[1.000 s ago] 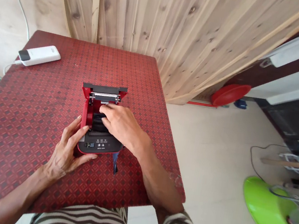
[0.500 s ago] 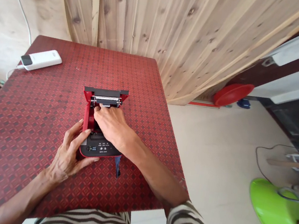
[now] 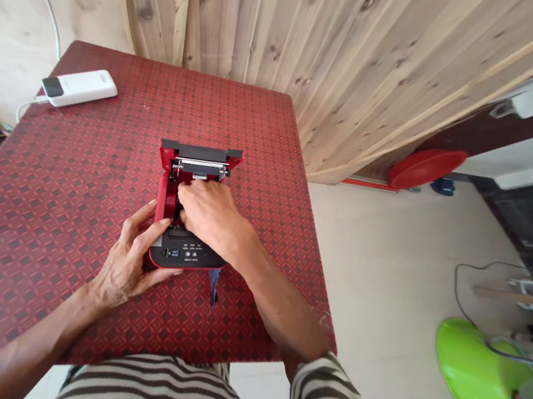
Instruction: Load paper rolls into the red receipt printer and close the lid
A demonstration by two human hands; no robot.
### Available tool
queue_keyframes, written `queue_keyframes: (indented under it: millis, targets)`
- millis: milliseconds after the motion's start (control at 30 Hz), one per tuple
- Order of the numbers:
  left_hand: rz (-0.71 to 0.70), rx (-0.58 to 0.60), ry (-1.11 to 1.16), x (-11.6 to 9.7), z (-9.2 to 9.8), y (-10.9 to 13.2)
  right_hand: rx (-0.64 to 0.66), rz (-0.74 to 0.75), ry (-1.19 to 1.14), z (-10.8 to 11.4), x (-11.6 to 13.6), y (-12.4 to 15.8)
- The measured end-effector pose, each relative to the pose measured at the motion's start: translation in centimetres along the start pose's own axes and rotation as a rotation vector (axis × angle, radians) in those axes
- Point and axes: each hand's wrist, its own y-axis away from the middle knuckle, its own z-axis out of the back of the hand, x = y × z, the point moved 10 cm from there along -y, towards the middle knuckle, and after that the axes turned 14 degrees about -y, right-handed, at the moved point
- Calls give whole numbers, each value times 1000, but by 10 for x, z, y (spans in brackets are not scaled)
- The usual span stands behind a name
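Note:
A small red and black printer (image 3: 187, 256) stands on the table with its lid (image 3: 200, 152) raised. The lid's underside carries a metal bar and a dark roller. My left hand (image 3: 122, 264) grips the printer's left front corner, the thumb along its front edge and the fingers at its side and top. Over the open compartment (image 3: 170, 201), my right hand (image 3: 211, 214) reaches in with curled fingers. Its fingertips are hidden, and whatever they hold cannot be seen. A dark blue strap (image 3: 213, 287) hangs from the printer's right front corner.
The table (image 3: 116, 155) has a red patterned top and meets a wooden wall (image 3: 275, 19). A white power bank (image 3: 82, 88) with a cable lies at the back left. To the right, a red basin (image 3: 426, 169) and a bright green plastic object (image 3: 470, 380) are on the floor.
The camera view has shifted slightly. My right hand has drawn a little toward the printer's front, away from the lid, and its thumb now shows. My left hand keeps its grip.

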Motion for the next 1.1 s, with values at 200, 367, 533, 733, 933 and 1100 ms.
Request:
queue_keyframes:
  millis: [200, 367, 533, 733, 933, 1100]
  targets:
    - [5, 5, -7, 1, -1, 1, 2, -27, -17, 2, -3, 1]
    - [-2, -2, -2, -1, -1, -1, 43, -1, -26, 9, -3, 7]
    - [-3, -10, -6, -1, 0, -2, -109, 139, -264, 43, -1, 37]
    - [7, -12, -5, 1, 1, -2, -413, 156, -1025, 67, -74, 80]
    - [-10, -26, -14, 1, -1, -2, -663, 18, -1326, 17, -154, 75]
    - [-11, -29, -31, 2, 0, -3, -667, -113, -1292, -33, -175, 49]
